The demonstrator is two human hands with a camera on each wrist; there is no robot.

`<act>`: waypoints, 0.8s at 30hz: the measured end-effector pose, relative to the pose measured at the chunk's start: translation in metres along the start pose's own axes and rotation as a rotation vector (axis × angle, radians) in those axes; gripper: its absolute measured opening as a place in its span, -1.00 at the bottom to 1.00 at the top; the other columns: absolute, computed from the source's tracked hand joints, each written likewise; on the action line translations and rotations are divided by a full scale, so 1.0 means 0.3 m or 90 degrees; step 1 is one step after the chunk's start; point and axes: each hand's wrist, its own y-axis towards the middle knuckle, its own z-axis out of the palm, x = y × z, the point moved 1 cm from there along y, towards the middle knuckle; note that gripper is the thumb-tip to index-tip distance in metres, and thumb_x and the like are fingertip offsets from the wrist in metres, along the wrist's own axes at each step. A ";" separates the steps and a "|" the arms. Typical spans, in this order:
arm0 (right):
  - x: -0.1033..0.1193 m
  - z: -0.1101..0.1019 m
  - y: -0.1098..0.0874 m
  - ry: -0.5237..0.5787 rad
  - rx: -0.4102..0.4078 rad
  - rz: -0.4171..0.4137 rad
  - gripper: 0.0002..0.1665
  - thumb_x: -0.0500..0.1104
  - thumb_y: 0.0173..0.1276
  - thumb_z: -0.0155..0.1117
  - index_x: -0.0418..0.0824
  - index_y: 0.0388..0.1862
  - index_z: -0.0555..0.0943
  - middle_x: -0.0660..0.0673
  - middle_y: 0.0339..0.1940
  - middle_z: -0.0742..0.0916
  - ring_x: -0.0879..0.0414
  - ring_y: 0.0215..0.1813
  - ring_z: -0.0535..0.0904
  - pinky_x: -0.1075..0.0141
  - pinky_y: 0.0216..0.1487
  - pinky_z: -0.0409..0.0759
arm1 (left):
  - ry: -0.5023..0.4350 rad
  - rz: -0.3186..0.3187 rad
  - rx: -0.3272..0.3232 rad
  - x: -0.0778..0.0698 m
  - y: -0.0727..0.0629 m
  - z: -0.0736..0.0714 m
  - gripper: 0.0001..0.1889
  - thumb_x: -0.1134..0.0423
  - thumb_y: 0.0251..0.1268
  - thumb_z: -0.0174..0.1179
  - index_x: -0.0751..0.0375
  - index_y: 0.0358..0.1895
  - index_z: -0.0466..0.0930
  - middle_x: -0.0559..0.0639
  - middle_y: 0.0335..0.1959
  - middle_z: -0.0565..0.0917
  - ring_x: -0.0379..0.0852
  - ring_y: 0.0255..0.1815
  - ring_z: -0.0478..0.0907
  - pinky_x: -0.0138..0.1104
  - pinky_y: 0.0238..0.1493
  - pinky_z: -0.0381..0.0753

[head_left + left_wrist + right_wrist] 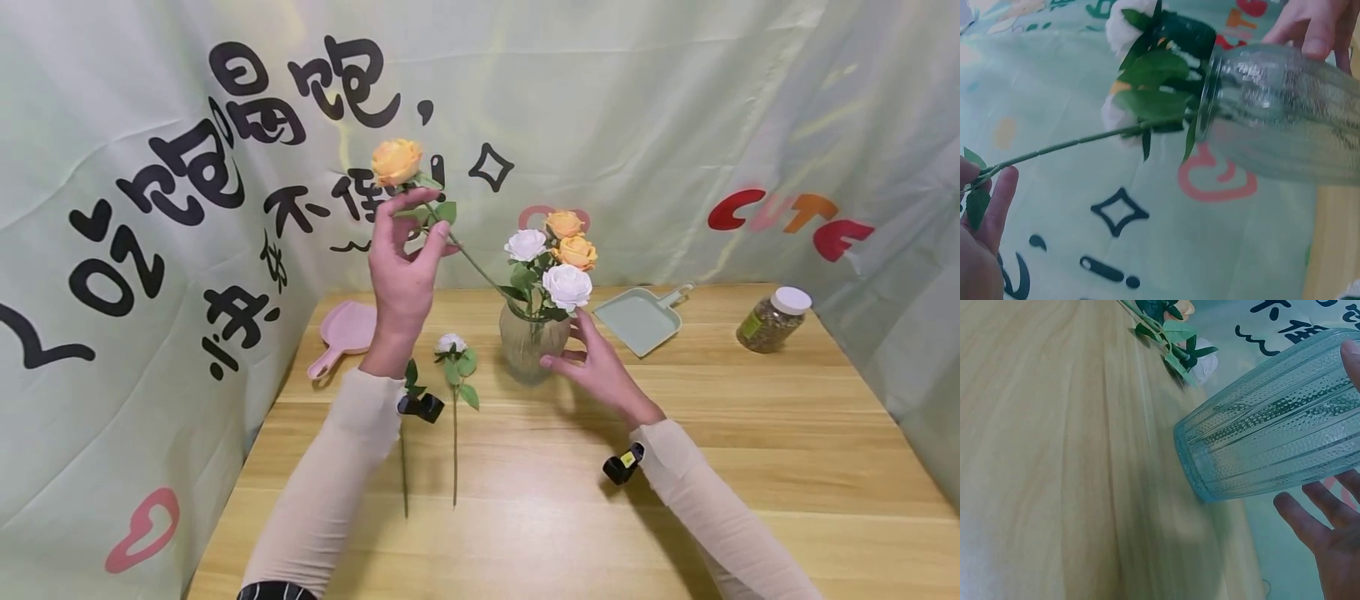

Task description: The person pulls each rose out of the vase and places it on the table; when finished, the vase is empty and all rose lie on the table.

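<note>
My left hand [405,279] pinches the stem of an orange rose [397,162], its bloom raised above the fingers. That stem slants down to the right, and its lower end is at the mouth of a ribbed clear glass vase [517,350]. On the vase's right side, my right hand [600,367] holds it, thumb in front and fingers partly hidden behind. White roses [567,287] and orange roses [576,252] stand in the vase. Left of it, a white rose [452,343] lies on the table beside another stem [405,479], whose bloom my left arm hides in the head view.
A pink dustpan [348,329] lies at the back left of the wooden table [540,517]. Behind the vase to the right is a pale green dustpan [641,321]. Farther right stands a white-lidded jar [774,320]. Printed cloth [637,100] hangs around the table.
</note>
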 end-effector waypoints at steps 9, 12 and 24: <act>0.010 0.022 0.024 -0.006 0.016 0.028 0.44 0.02 0.31 0.71 0.19 0.85 -0.15 -0.29 0.79 0.24 -0.32 0.74 0.24 -0.25 0.65 0.42 | -0.024 0.021 -0.080 0.011 -0.005 -0.151 -0.60 0.61 0.44 0.25 0.27 0.27 0.56 0.06 0.19 0.70 0.00 -0.06 0.71 -0.18 -0.19 0.92; 0.011 0.023 0.023 -0.001 0.014 0.032 0.44 0.02 0.29 0.72 0.18 0.84 -0.13 -0.31 0.75 0.31 -0.32 0.71 0.29 -0.26 0.64 0.43 | -0.028 0.015 -0.109 0.006 -0.004 -0.187 -0.60 0.60 0.42 0.24 0.28 0.25 0.57 0.11 0.18 0.70 0.00 -0.12 0.68 -0.19 -0.20 0.91; 0.003 0.004 0.003 0.006 0.002 0.010 0.40 -0.01 0.30 0.72 0.18 0.83 -0.08 -0.22 0.74 0.33 -0.27 0.70 0.32 -0.24 0.61 0.48 | 0.090 -0.163 0.005 0.077 -0.085 -0.234 -0.62 0.56 0.48 0.22 0.30 0.29 0.57 0.10 0.16 0.71 -0.08 -0.06 0.67 -0.22 -0.11 0.91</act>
